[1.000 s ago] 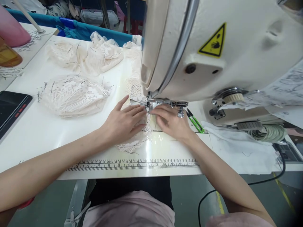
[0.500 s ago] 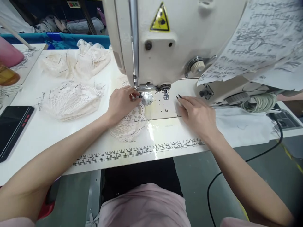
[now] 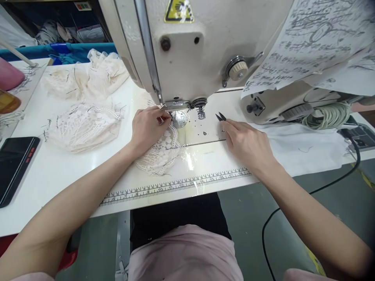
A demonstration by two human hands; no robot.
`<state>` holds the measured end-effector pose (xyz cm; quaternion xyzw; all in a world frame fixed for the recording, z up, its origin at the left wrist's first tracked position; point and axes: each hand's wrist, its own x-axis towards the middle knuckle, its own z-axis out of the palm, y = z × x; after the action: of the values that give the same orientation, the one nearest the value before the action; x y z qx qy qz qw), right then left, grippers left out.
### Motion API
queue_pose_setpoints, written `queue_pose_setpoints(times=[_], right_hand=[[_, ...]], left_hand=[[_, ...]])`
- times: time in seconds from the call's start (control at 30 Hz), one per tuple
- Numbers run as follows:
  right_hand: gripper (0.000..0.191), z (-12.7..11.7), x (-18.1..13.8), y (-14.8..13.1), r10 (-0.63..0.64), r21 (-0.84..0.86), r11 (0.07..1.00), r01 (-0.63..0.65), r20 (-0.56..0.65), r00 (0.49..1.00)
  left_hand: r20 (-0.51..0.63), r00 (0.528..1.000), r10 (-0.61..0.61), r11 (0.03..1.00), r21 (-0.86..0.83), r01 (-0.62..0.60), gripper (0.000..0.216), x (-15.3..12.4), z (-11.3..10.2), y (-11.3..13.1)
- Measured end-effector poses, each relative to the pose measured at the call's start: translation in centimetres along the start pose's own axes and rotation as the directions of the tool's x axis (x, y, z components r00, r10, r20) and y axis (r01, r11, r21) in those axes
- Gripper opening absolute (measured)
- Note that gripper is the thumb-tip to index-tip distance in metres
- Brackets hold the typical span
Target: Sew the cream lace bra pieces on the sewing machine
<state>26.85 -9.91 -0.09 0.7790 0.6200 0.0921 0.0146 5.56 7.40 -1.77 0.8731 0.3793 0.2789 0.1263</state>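
Observation:
My left hand (image 3: 149,128) rests closed on a cream lace piece (image 3: 160,153) that lies just in front of the sewing machine's presser foot (image 3: 175,106), its fingertips pinching the lace edge by the round needle plate (image 3: 179,119). Over to the right of the plate, my right hand (image 3: 247,145) is shut on a pair of thread snips (image 3: 220,116), whose dark blades stick out from the fingertips, pointing toward the machine. The cream sewing machine (image 3: 187,47) looms over both hands.
Two heaps of lace pieces (image 3: 83,127) (image 3: 88,78) lie at the left of the white table (image 3: 58,171). A black phone (image 3: 14,164) sits at the left edge. A printed ruler (image 3: 175,184) runs along the front. Papers (image 3: 307,43) hang off the machine; white cloth (image 3: 304,150) and cord (image 3: 328,117) lie right.
My right hand left the lace, moved right and picked up the thread snips. My left hand stayed on the lace by the presser foot. The view shifted, so the machine looks more upright.

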Motion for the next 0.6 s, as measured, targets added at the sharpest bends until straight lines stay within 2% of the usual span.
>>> queue_pose_setpoints(times=[0.23,0.47,0.6], right_hand=[[0.044,-0.37,0.00,-0.38,-0.014,-0.022,1.000,0.015,0.047,0.999],[0.043,-0.55,0.36,-0.69,-0.004,-0.045,0.999,0.004,0.001,1.000],[0.049,-0.47,0.57,-0.73,0.011,-0.032,0.999,-0.011,-0.009,1.000]], left_hand=[[0.000,1.000,0.011,1.000,-0.018,-0.011,0.016,-0.07,-0.21,-0.20],[0.010,1.000,0.018,0.999,-0.030,-0.018,0.016,-0.05,-0.41,-0.32],[0.023,1.000,0.012,0.999,-0.051,-0.011,0.017,-0.01,-0.60,-0.35]])
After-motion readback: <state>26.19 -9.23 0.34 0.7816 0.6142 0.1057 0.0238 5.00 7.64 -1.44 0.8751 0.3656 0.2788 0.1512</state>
